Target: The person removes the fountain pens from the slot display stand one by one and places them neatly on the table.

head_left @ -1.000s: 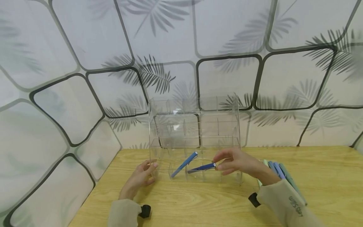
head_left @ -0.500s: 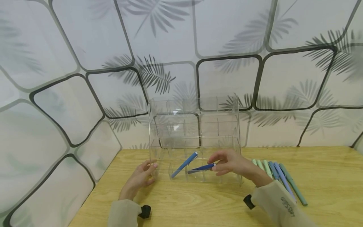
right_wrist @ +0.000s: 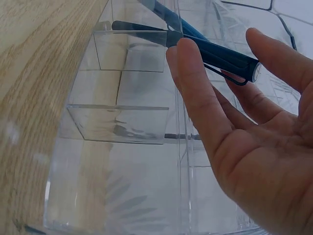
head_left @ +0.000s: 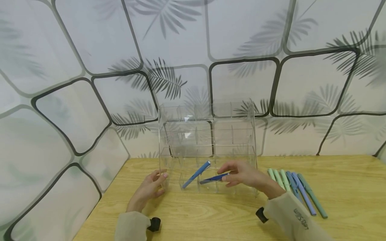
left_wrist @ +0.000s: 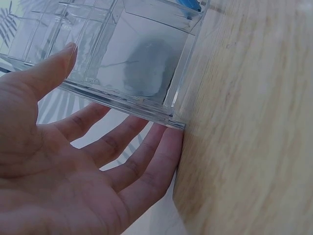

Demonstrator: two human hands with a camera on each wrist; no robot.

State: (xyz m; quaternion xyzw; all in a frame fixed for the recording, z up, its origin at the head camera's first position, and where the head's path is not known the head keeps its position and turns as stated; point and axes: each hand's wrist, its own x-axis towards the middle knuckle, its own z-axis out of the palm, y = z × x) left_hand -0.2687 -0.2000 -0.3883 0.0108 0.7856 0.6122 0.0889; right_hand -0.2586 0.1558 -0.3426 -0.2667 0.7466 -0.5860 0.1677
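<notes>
A clear acrylic organizer (head_left: 222, 134) with tiers of compartments stands upright on the table. My left hand (head_left: 147, 187) holds its left side, thumb in front and fingers along the outer face of the side panel (left_wrist: 146, 111). A dark blue pen (head_left: 214, 178) slants in a bottom-row compartment, its clip end toward my right hand (head_left: 245, 174). In the right wrist view, that hand's fingers lie around the dark blue pen (right_wrist: 222, 58), one in front of it, with the thumb apart from it. A lighter blue pen (head_left: 196, 174) leans more steeply just to the left.
Several pens lie side by side on the wooden table (head_left: 199, 217) right of the organizer, among them a light green pen (head_left: 271, 174), a lavender pen (head_left: 305, 195) and a green pen (head_left: 313, 197). A patterned curtain (head_left: 241, 83) hangs close behind the organizer.
My right hand has moved left along the dark blue pen, while both blue pens stay in place. More of the pens on the table now shows. The left hand has not moved.
</notes>
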